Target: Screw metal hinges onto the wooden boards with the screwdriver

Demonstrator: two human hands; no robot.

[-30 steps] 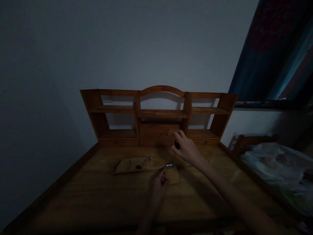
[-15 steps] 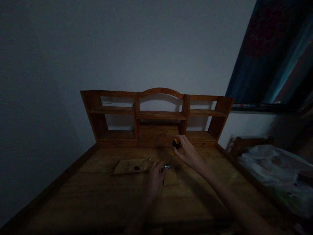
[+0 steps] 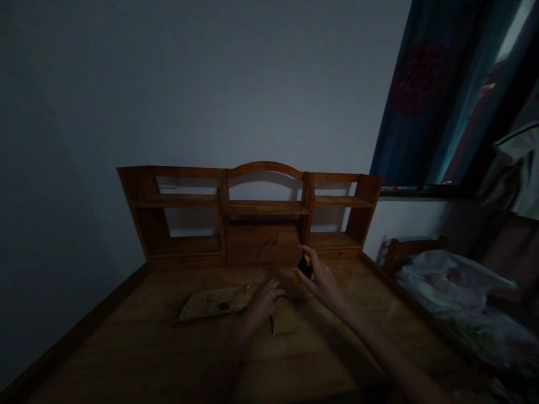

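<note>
My right hand (image 3: 322,279) is closed round a screwdriver with a black and yellow handle (image 3: 305,265); its shaft slants down and left toward my left hand. My left hand (image 3: 266,301) rests with curled fingers on the far end of a small wooden block (image 3: 284,321), covering whatever sits at the screwdriver's tip. Both lie on a wooden desk (image 3: 168,353). A flat wooden board (image 3: 214,301) with dark marks lies just left of my left hand.
A wooden shelf unit (image 3: 252,210) with open compartments stands along the back of the desk against a pale wall. To the right are a wooden bed frame (image 3: 410,247), white plastic bags (image 3: 458,286) and a dark blue curtain (image 3: 425,95). The room is dim.
My left hand has slid forward over the end of the block, hiding the small metal part seen before. The screwdriver has tilted lower. The camera has turned slightly right and down.
</note>
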